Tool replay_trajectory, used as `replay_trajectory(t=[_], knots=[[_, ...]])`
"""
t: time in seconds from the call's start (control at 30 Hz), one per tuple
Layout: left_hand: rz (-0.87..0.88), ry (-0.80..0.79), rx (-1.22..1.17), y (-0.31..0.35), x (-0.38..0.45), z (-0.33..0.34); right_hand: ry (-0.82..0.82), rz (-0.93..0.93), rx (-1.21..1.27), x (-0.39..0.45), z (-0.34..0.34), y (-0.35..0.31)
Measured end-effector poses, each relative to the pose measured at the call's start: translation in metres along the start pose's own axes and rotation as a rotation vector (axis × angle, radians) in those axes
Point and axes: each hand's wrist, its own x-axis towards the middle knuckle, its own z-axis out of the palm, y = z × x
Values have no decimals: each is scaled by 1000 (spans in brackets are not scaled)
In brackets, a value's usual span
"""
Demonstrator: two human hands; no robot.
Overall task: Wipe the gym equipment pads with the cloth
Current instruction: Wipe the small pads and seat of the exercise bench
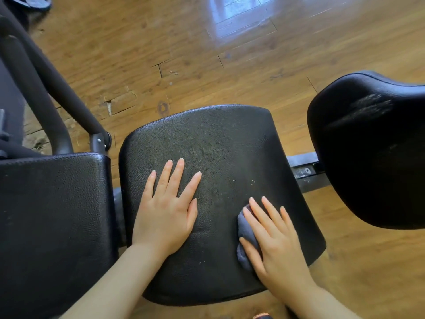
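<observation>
Right now the person is leaning over the middle pad, a black, grained, vinyl-looking cushion, and working on it with both hands. The left hand is lying flat on the pad's left half, fingers straight and spread, holding nothing; it seems to be steadying the pad. The right hand is pressing down on the cloth, a small grey-blue wad bunched under the palm near the pad's right edge, towards the near corner. Its fingers are lying nearly straight over the cloth, pressing rather than clutching.

The cloth is looking soft, light and limp, so I would judge it is going to crumple and slide under a flat palm; keeping it bunched beneath the whole hand looks like the surest hold. The pad is looking firm but padded, its surface smooth enough for the cloth to glide. Pale specks are showing on the pad between the two hands and towards the near edge, so wiping appears unfinished there.

To the right, well apart, another pad is showing a dusty pale smear on top. To the left, just beside the middle one, a third pad is sitting below the dark frame tubes. No containers are showing anywhere; everything is standing over a wooden floor.
</observation>
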Motion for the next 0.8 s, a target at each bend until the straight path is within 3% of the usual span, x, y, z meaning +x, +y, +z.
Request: replay_trajectory(t=[0.13, 0.27, 0.53, 0.7, 0.8], knots=[[-1, 6, -9, 2, 2, -2, 38, -48, 53, 39, 13, -4], [6, -2, -17, 1, 4, -1, 78, 66, 103, 97, 28, -23], [26, 33, -33, -21, -15, -5, -60, -59, 152, -28, 20, -37], [-13, 67, -134, -23, -19, -2, -17, -145, 92, 27, 37, -64], [-24, 66, -194, -28, -19, -5, 32, -67, 104, 53, 48, -80]])
